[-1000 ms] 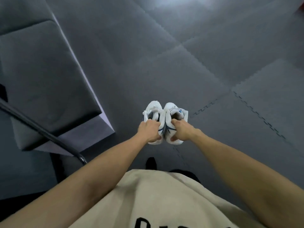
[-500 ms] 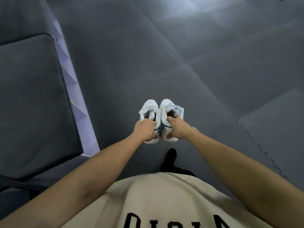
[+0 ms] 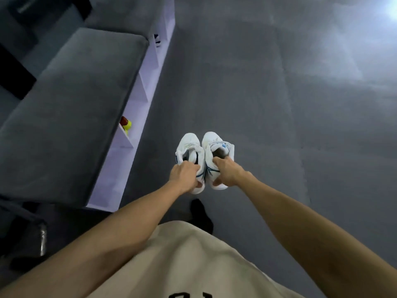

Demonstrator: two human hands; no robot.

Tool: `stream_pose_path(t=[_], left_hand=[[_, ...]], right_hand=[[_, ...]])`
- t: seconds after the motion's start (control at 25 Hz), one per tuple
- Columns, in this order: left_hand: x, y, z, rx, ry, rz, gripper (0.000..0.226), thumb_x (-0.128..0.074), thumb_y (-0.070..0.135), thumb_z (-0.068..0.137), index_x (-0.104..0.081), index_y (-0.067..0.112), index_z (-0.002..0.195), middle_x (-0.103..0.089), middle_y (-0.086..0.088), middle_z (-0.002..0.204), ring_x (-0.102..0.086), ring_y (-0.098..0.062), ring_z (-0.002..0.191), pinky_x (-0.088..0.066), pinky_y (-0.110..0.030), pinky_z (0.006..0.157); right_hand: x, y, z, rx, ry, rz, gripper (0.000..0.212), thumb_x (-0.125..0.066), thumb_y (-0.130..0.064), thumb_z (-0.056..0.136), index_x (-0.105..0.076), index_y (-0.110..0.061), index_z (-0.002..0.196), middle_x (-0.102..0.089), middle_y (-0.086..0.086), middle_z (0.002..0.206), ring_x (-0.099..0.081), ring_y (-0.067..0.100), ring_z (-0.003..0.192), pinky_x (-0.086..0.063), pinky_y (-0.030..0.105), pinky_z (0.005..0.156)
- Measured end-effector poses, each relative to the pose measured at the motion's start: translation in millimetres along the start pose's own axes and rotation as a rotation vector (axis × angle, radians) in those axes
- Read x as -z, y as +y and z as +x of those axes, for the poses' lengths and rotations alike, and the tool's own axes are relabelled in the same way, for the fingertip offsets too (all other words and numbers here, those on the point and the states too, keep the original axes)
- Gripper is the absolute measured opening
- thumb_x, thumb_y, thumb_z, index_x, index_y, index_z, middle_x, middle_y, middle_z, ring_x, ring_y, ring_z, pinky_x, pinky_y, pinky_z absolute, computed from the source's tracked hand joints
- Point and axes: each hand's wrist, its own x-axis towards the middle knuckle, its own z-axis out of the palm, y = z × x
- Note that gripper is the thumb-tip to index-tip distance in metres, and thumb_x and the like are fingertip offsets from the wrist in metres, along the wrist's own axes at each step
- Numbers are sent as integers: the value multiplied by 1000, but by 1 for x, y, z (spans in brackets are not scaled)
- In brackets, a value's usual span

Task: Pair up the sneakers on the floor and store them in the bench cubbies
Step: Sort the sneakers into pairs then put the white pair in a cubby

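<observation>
Head view: fingers (image 3: 219, 162) inside sneakers' (image 3: 214, 145) collars.

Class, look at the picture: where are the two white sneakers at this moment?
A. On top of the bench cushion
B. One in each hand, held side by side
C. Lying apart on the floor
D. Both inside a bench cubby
B: the left hand grips one sneaker and the right hand the other sneaker, toes pointing away, beside the bench.

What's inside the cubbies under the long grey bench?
In the white cubbies under the grey cushioned bench, one holds something yellow and red, and a farther one something dark. The cushion hides everything deeper inside.
</observation>
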Motion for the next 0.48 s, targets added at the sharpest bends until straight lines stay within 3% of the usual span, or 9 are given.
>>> stream_pose_path(t=[0.2, 0.48], left_hand=[[23, -18, 70, 233, 57, -132, 29, -65, 41, 84, -64, 20, 104, -63, -6, 104, -63, -29, 94, -48, -35, 75], [35, -36, 99, 690, 73, -367, 35, -69, 45, 81, -62, 20, 103, -61, -4, 106, -61, -26, 99, -46, -36, 80]], right_hand=[[61, -4, 97, 204, -86, -141, 56, -79, -28, 74, -47, -13, 117, -51, 13, 119, -58, 35, 101, -51, 44, 87], [100, -51, 198, 555, -280, -431, 57, -80, -29, 71, -48, -14, 116, -49, 13, 119, -58, 35, 99, -51, 43, 85]])
